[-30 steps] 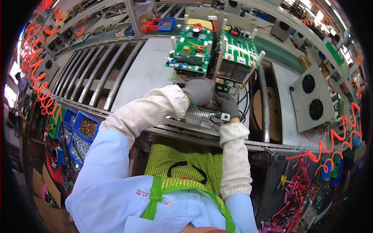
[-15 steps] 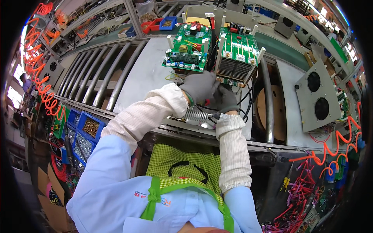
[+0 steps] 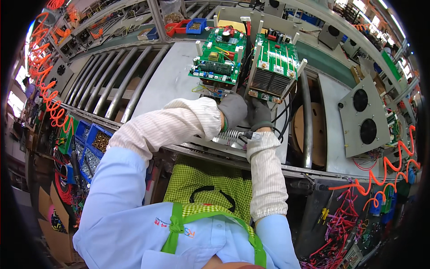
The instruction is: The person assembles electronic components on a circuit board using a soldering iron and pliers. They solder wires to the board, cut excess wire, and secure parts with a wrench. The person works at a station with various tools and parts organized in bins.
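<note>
Both my hands wear grey gloves and work close together at the near side of an open electronic unit. My left hand (image 3: 234,111) is curled just below the left green circuit board (image 3: 218,54), its fingertips hidden. Beside it, my right hand (image 3: 260,114) has its fingers bent in below the black heatsink block (image 3: 268,83) under the right green board (image 3: 277,57). What the fingers hold cannot be made out. Black cables (image 3: 284,121) curve past my right hand. A coiled metal spring-like part (image 3: 230,136) lies just in front of my wrists.
The unit rests on a pale metal plate (image 3: 154,96) over a roller conveyor (image 3: 117,80). Rightward stands a grey panel with two fans (image 3: 365,114). Blue screw bins (image 3: 96,139) sit at the left, red and blue trays (image 3: 195,26) at the back. Orange coiled hoses (image 3: 45,92) hang at both sides.
My left hand has drawn slightly nearer and turned, showing more of the parts under the left board. My right hand stays at nearly the same place. The whole view has shifted slightly.
</note>
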Demonstrator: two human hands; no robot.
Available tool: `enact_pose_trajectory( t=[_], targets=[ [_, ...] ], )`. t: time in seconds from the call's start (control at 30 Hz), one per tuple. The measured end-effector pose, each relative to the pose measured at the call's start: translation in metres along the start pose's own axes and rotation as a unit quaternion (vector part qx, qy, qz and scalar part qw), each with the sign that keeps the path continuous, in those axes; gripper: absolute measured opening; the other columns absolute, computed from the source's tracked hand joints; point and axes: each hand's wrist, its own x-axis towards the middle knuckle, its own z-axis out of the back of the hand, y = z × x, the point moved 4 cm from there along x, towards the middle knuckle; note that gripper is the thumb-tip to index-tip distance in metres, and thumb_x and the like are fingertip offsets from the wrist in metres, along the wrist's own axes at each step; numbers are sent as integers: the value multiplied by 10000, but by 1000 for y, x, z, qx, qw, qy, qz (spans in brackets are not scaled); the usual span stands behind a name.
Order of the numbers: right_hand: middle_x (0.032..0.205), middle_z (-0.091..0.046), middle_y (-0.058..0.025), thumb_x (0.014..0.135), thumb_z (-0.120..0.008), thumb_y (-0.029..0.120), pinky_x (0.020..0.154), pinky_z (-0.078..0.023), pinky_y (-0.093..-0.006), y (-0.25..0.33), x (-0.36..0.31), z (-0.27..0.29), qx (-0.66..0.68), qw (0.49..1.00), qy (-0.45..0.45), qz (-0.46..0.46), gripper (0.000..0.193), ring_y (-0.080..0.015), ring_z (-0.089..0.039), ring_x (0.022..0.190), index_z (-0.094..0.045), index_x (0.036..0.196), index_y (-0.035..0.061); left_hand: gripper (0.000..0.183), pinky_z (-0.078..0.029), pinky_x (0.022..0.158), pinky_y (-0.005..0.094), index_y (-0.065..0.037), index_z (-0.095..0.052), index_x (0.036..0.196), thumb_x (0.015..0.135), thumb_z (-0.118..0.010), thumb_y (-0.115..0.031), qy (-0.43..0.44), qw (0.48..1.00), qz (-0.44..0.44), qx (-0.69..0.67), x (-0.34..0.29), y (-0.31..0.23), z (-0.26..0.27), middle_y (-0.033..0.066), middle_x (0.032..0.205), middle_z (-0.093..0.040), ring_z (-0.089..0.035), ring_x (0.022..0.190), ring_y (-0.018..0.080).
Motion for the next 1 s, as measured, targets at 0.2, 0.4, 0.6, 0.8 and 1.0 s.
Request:
enact_pose_trajectory(
  t=[0.2, 0.4, 0.6, 0.8, 1.0],
  targets=[
    [1042, -666, -167, 778, -700, 223, 844, -499, -388, -8, 1, 2, 58, 998, 0, 1, 322, -346, -624, 980, -681, 1091, 154, 170, -516, 669, 416, -88, -734, 764, 760, -666, -243, -25, 997, -69, 3, -7, 0, 3, 102, 786, -684, -667, 808, 307],
    [1130, -644, -163, 788, -636, 58, 860, -503, -350, -24, 3, 2, 180, 982, 18, -51, 380, -288, -631, 1011, -645, 1166, 98, 417, -513, 623, 429, -98, -704, 765, 812, -599, -499, -135, 985, -36, -106, -20, 15, 32, 102, 776, -650, -653, 770, 303],
    [1117, -645, -148, 816, -568, -13, 858, -508, -327, -20, 0, 1, 9, 997, 28, 65, 374, -260, -626, 1026, -626, 1177, 60, 531, -519, 651, 414, -79, -687, 815, 762, -623, -603, -163, 978, 19, -128, -24, 20, 34, 87, 818, -631, -645, 797, 287],
    [1059, -640, -129, 579, -820, 24, 843, -515, -322, -58, 1, -21, 251, 965, 31, -66, 564, -234, -626, 981, -609, 1102, 20, 539, -519, 674, 404, -86, -692, 834, 740, -638, -614, -206, 967, 29, -151, -25, 21, 39, 85, 856, -637, -646, 822, 274],
    [1133, -610, -126, 869, -492, 157, 894, -521, -402, -18, -1, -6, 558, 820, -17, -124, 308, -270, -617, 1010, -579, 1120, 0, 526, -509, 692, 399, -89, -689, 827, 723, -660, -603, -188, 963, 46, -187, -30, 25, 32, 85, 831, -627, -636, 829, 276]
  ],
)
